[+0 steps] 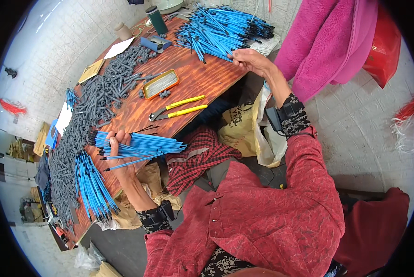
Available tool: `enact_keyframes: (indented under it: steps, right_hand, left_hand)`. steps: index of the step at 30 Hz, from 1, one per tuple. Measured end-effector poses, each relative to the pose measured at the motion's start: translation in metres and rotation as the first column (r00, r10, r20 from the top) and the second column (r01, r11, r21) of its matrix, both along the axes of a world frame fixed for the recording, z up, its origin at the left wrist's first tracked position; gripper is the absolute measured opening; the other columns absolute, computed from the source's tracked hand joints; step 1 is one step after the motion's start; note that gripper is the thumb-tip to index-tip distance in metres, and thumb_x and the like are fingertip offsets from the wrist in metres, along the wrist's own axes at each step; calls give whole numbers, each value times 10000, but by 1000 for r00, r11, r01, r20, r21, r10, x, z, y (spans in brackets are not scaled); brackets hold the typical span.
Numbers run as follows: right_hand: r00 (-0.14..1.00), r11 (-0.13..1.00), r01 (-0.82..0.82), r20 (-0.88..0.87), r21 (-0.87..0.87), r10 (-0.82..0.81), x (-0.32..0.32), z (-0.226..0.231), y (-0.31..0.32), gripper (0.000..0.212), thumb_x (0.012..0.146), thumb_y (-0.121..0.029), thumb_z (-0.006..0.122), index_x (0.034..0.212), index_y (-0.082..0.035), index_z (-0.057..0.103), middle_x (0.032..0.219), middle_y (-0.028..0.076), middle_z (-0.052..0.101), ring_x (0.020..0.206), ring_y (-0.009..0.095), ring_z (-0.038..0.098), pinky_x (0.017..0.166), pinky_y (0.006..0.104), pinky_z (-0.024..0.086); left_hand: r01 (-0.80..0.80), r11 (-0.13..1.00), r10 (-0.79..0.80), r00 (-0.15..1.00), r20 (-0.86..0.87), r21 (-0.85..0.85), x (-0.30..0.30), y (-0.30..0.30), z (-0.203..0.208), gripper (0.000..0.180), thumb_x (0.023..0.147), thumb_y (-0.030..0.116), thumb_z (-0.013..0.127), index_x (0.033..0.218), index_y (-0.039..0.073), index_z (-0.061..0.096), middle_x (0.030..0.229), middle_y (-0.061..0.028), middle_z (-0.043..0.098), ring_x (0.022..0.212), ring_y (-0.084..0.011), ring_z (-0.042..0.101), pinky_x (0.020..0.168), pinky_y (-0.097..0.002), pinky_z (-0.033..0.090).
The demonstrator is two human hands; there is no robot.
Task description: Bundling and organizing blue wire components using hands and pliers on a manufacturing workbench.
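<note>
My left hand (119, 154) is closed around a fanned bundle of thin blue rods (154, 144) with black ends, held over the table's near edge. At the far right of the table, my right hand (252, 61) pinches the end of a blue rod at the edge of a large heap of blue rods (223, 27). A smaller stack of blue rods (94, 184) lies on the table left of my left hand. Between my hands rest end-cutting pincers (178, 108) with yellow handles and an orange-rimmed tin (175, 83) holding thin pale pieces.
A long pile of dark grey plastic parts (89, 108) covers the left of the wooden table (202, 69). A dark green cup (156, 21) and a beige cup (122, 31) stand at the back. A pink fleece (320, 37) hangs at right; a sack (239, 122) stands below the edge.
</note>
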State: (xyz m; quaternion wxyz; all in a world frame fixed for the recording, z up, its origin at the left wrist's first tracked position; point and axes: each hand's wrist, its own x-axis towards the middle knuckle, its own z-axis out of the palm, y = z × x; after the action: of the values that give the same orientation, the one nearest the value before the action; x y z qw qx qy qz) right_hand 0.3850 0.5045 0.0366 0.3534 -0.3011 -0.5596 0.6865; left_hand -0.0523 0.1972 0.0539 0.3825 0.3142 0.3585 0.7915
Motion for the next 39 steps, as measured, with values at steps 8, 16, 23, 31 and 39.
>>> enact_keyframes:
  steps: [8,16,23,31,39]
  right_hand:
    - [975,970,-133,204,203,90,-26,9,-38,286,915,-351,714,977,-91,611,837,-9,667,711,55,575,654,211,446]
    - [908,892,-419,91,170,410,-64,14,-116,303,1025,-407,558,1026,-106,532,770,-11,567,654,50,476,601,211,381]
    - [874,888,-438,-166,143,457,-97,-10,-161,323,1062,-371,495,993,-60,547,705,-66,398,580,28,327,521,220,246]
    - [859,867,-489,-120,93,497,-114,-18,-189,378,1060,-389,488,959,-35,575,631,-78,337,561,37,268,545,227,226]
    - [822,908,-419,-417,17,388,-117,-17,-199,344,1051,-335,527,1021,2,591,666,-57,365,602,45,289,565,226,248]
  left_hand:
    - [-123,986,120,992,-34,-109,14,-2,12,314,961,185,687,1199,11,580,1058,-152,698,974,-229,683,906,-366,536]
    - [-116,987,114,993,-26,-115,13,1,9,317,962,135,669,1234,-1,580,1085,-169,685,1002,-254,692,936,-388,559]
    - [-94,994,93,995,-23,-59,18,2,11,303,951,141,686,1212,16,595,1217,-232,663,1022,-280,701,919,-408,585]
    - [-65,997,65,998,0,-34,21,1,15,219,921,154,730,1097,71,628,1234,-238,659,1019,-274,703,951,-430,568]
    - [-95,995,95,994,52,-12,16,-3,13,185,918,139,730,1062,66,639,1208,-245,669,989,-294,715,872,-419,611]
